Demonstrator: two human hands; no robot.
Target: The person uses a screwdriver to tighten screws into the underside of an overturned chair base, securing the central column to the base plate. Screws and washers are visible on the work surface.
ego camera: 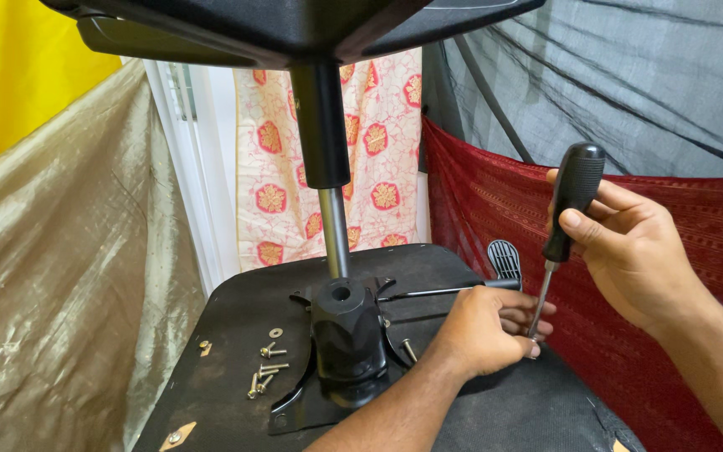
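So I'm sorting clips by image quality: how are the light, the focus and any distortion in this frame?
Head view: soft, even daylight, no harsh glare; faint sheen on the metal column and the loose screws; both hands, left and right, and the screwdriver look sharp; the dark chair base at the top edge loses detail.

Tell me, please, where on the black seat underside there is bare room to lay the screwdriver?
Bare: the seat strip behind the screws, and the near right corner. Crowded: around the bracket, lever and left hand.
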